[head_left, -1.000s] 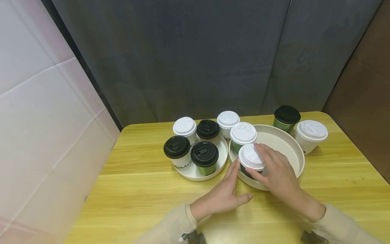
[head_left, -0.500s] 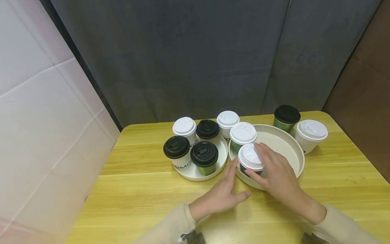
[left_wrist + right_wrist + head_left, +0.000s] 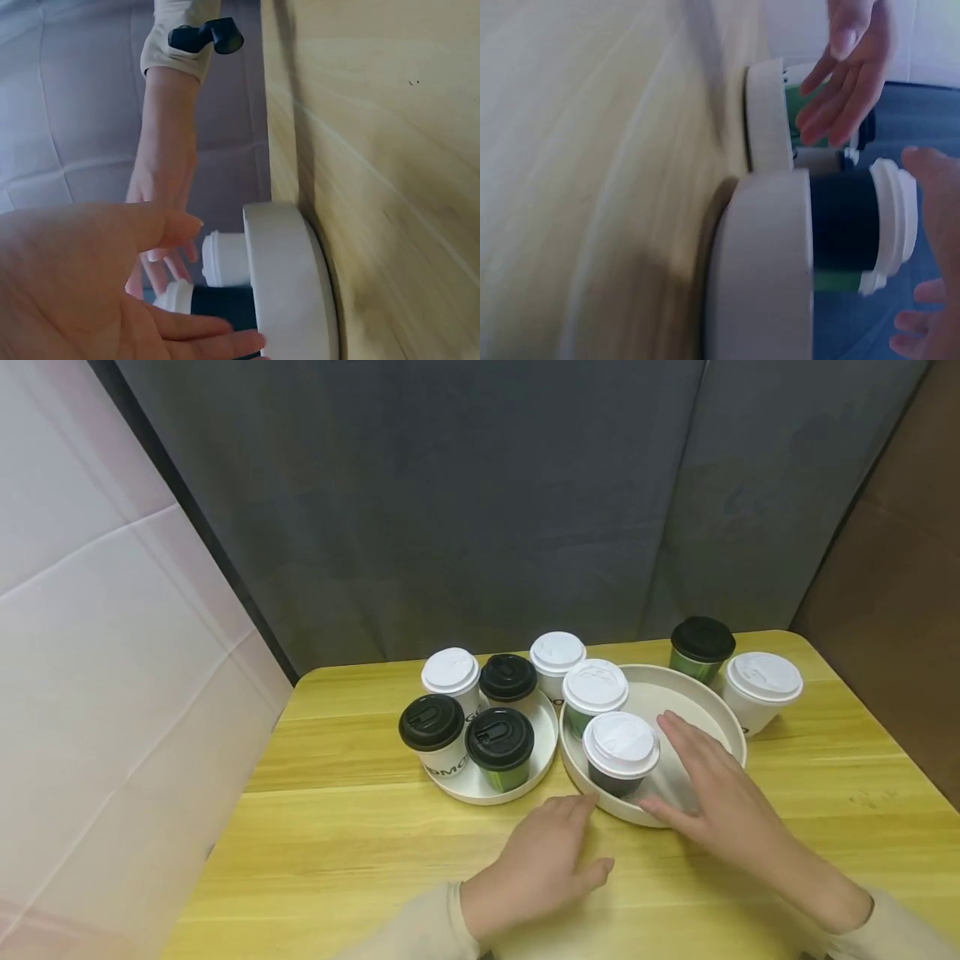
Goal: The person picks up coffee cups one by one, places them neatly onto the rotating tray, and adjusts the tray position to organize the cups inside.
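A dark cup with a white lid (image 3: 622,745) stands upright at the front left inside the larger round tray (image 3: 731,727). My right hand (image 3: 723,797) hovers over that tray, apart from the cup on its right, thumb and fingers spread. My left hand (image 3: 536,864) is in front of the tray's near rim, fingers extended and holding nothing. Behind the dark cup is a green cup with a white lid (image 3: 596,687). In the right wrist view the dark cup (image 3: 845,221) rises above the tray wall (image 3: 769,262), with part of my right hand beside it.
A smaller round plate (image 3: 551,739) to the left bears several lidded cups, among them a green cup with a black lid (image 3: 500,747). Right of the large tray stand a black-lidded green cup (image 3: 702,649) and a white cup (image 3: 762,692). Dark cloth (image 3: 450,510) hangs behind the table.
My right hand has let go of the dark white-lidded cup and moved off to the right. My left hand has drawn back from beside it toward me. The cup stays in the tray.
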